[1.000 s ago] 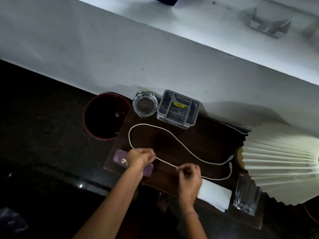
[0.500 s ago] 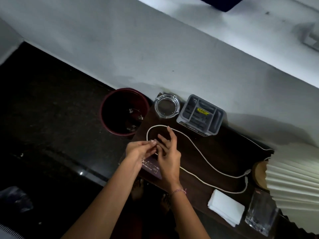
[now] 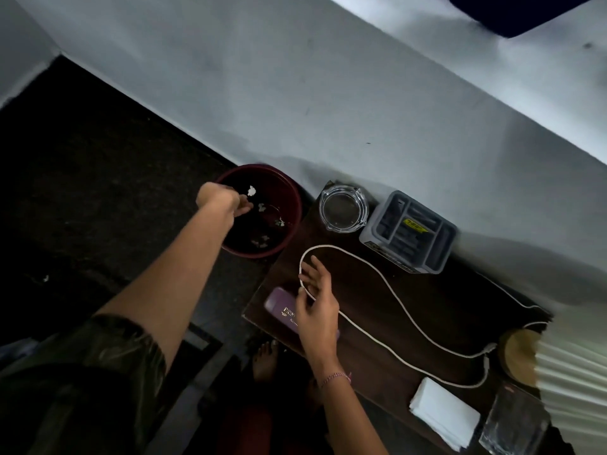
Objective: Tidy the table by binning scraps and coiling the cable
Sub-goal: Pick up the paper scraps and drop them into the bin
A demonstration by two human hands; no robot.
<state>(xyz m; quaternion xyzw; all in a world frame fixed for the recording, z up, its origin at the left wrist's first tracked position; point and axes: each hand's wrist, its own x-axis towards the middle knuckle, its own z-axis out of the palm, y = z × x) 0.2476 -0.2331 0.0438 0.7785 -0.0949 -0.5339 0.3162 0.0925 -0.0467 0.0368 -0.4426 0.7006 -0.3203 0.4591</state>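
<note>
Now the left hand (image 3: 223,201) reaches out over the bin (image 3: 289,195), which stands on the floor at about ten o'clock from the table (image 3: 410,310). Its fingers point down into the bin; whether they pinch anything I cannot tell, though a white scrap (image 3: 251,191) shows just beyond the fingertips, and more scraps lie on the bin's bottom.

The right hand (image 3: 317,307) hovers over the near-left corner of the table, fingers spread and holding nothing. It lies across the cable (image 3: 387,284) and partly covers a purple box (image 3: 279,305).

The cable is a long open loop. Its closed bend sits at about twelve o'clock from the right fingertips, close by them. From there its two strands run off toward four o'clock, to the plug ends near the lamp base (image 3: 520,359). So the long axis goes from ten to four.

Judging by this, coiling falls to the right hand, which is far nearer: the bend is at its fingertips, and the slack would be drawn in from four o'clock.
</note>
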